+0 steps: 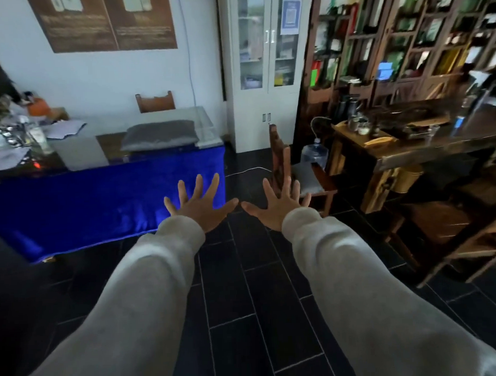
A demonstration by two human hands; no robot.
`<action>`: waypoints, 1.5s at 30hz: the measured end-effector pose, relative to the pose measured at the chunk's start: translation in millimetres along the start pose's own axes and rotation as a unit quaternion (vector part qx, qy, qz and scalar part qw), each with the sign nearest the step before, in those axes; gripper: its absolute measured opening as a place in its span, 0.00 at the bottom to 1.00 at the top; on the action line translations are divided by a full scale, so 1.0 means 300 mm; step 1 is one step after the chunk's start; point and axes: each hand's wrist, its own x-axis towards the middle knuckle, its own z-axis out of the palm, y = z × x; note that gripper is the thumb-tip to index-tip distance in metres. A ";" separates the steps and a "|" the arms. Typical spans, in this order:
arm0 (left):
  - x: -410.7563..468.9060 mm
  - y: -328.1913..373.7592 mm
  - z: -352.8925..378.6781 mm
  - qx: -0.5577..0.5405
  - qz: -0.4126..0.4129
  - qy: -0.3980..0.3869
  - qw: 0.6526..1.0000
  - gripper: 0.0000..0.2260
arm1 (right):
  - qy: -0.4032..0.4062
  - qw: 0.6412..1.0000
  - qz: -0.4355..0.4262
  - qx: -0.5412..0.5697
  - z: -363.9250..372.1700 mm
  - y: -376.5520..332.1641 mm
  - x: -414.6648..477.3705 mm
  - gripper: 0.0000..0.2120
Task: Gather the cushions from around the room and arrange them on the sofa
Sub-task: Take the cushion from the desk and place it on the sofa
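Note:
A grey cushion (159, 134) lies flat on the glass-topped table (71, 154), near its right end, above the blue cloth (101, 201) that hangs down the table's front. A second grey seat cushion (307, 177) rests on the wooden chair (281, 158) further right. My left hand (201, 205) and my right hand (277, 203) are stretched out side by side over the dark floor, fingers spread, palms down, holding nothing. Both hands are well short of either cushion. No sofa is in view.
Papers and clutter (20, 131) cover the table's left part. A white glass-door cabinet (265, 69) stands at the back, a water jug (314, 156) beside the chair. A dark wooden tea table (408, 148) and shelves (404, 33) fill the right; another chair (451, 237) stands at right front.

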 end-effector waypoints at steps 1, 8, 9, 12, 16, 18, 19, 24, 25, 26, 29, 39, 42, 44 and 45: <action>0.052 -0.027 0.001 0.000 -0.007 0.000 1.000 0.40 | -0.007 1.000 -0.008 -0.003 0.003 -0.025 0.061 0.52; 0.524 -0.234 0.002 -0.020 -0.052 -0.079 0.995 0.37 | -0.038 0.998 -0.010 -0.042 -0.023 -0.230 0.544 0.51; 0.598 -0.261 -0.007 -0.025 -0.057 -0.087 0.994 0.37 | -0.040 0.998 -0.011 -0.045 -0.040 -0.267 0.617 0.51; 0.816 -0.341 -0.055 -0.031 -0.072 -0.098 0.992 0.37 | -0.047 0.998 -0.016 -0.045 -0.103 -0.376 0.830 0.51; 1.095 -0.434 -0.152 -0.033 -0.079 -0.091 0.992 0.36 | -0.030 0.999 -0.035 -0.028 -0.163 -0.505 1.090 0.52; 1.220 -0.464 -0.185 -0.040 -0.088 -0.096 0.991 0.36 | -0.031 0.998 -0.048 -0.029 -0.171 -0.550 1.210 0.52; 1.280 -0.477 -0.191 -0.041 -0.090 -0.098 0.990 0.36 | -0.032 0.998 -0.050 -0.030 -0.169 -0.568 1.272 0.52; 1.601 -0.538 -0.184 -0.043 -0.085 -0.107 0.990 0.36 | -0.054 0.997 -0.037 -0.049 -0.176 -0.651 1.619 0.52; 1.666 -0.553 -0.179 -0.045 -0.088 -0.111 0.989 0.36 | -0.058 0.996 -0.039 -0.052 -0.177 -0.668 1.697 0.52; 1.734 -0.569 -0.172 -0.048 -0.092 -0.113 0.988 0.36 | -0.062 0.996 -0.041 -0.052 -0.178 -0.684 1.774 0.52; 1.952 -0.630 -0.156 -0.045 -0.111 -0.115 0.986 0.36 | -0.060 0.996 -0.052 -0.042 -0.183 -0.735 2.023 0.51; 2.596 -0.869 -0.228 -0.027 -0.212 -0.118 0.970 0.30 | -0.125 0.988 -0.092 0.000 -0.264 -0.999 2.850 0.48; 2.716 -0.984 -0.245 -0.042 -0.249 -0.125 0.960 0.30 | -0.152 0.983 -0.105 -0.002 -0.196 -1.096 3.033 0.49; 2.801 -1.075 -0.236 -0.047 -0.261 -0.132 0.955 0.30 | -0.168 0.980 -0.104 0.016 -0.132 -1.159 3.143 0.49; 2.846 -1.121 -0.230 -0.035 -0.269 -0.143 0.952 0.29 | -0.175 0.979 -0.102 0.028 -0.099 -1.188 3.193 0.49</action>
